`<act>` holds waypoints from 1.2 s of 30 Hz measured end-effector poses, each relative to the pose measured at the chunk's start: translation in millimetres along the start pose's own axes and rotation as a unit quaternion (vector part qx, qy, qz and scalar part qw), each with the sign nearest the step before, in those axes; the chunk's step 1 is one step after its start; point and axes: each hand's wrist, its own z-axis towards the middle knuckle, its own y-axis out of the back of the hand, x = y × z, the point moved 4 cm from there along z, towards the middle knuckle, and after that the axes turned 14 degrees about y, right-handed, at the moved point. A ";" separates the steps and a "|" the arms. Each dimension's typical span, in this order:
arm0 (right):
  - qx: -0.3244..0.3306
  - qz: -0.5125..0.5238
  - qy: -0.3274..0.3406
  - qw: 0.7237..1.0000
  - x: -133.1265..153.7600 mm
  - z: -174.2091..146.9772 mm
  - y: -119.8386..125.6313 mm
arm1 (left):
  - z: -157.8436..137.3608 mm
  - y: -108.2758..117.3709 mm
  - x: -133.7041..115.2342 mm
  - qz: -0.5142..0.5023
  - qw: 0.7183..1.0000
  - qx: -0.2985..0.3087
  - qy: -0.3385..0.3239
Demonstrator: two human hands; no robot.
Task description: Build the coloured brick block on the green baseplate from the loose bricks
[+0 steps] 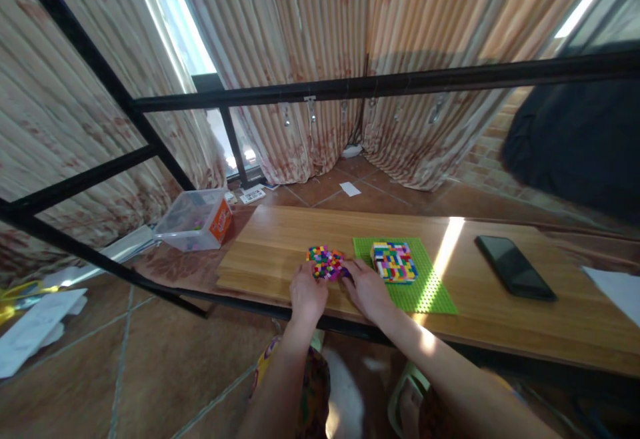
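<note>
A loose pile of small coloured bricks (326, 260) lay on the wooden table (280, 225), near its front edge; take that pile as the middle of a clock, with twelve straight ahead of the person. The left hand (309, 293) was at seven o'clock, its fingers bent down to the pile's near edge. The right hand (369, 291) came in from four o'clock, its fingers curved and reaching to the pile's side. Whether either hand pinched a brick, I could not tell, as the fingertips were partly hidden and small.

At three o'clock a green base sheet (363, 245) lay flat, and on it sat a block of joined bricks (395, 262) in mixed colours. A strip of sunlight crossed the sheet to the right of that block. Farther out at three o'clock lay a dark phone (515, 267). Towards ten o'clock, past the table's end, stood a clear plastic box (187, 222) with an orange label. At twelve o'clock, beyond a black metal bar (330, 89), hung patterned curtains (300, 25).
</note>
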 end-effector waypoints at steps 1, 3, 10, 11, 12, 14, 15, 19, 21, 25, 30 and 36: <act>-0.011 0.005 0.007 1.000 0.1 -1.5 0.3 | -0.3 -1.3 1.5 0.000 1.000 -0.003 0.002; -0.031 0.014 0.015 0.999 1.2 -3.7 -0.2 | -2.1 -2.3 4.7 0.001 1.000 -0.007 0.003; -0.039 0.029 0.045 0.998 6.1 0.6 -7.3 | -4.4 -3.9 6.7 -0.007 1.000 0.002 -0.003; -0.040 0.027 0.046 0.998 5.8 1.6 -7.7 | -3.7 -4.6 6.1 -0.014 1.000 0.006 -0.006; -0.040 0.027 0.047 0.998 5.6 2.4 -7.9 | -2.9 -5.4 5.7 -0.020 1.000 0.008 -0.008; -0.040 0.033 0.055 0.997 6.0 3.1 -8.0 | -1.3 -6.9 5.3 -0.031 0.999 0.015 -0.015; -0.040 0.038 0.059 0.997 6.5 2.9 -7.7 | -0.7 -7.7 5.3 -0.034 0.999 0.018 -0.019; -0.041 0.056 0.071 0.995 7.6 -0.3 -6.2 | -0.7 -10.3 5.8 -0.033 0.998 0.034 -0.040; -0.048 0.059 0.072 0.995 7.0 -1.2 -5.3 | -1.7 -10.7 5.7 -0.034 0.997 0.041 -0.050; -0.058 0.047 0.086 0.993 8.4 4.4 -4.5 | -4.5 -8.8 3.9 -0.034 0.997 0.040 -0.056; -0.026 0.024 0.108 0.994 14.1 18.0 -8.2 | -6.0 -7.6 1.6 -0.034 0.997 0.044 -0.051; -0.024 0.023 0.096 0.995 13.4 25.0 -13.2 | -3.8 -10.2 4.4 -0.032 0.997 0.041 -0.055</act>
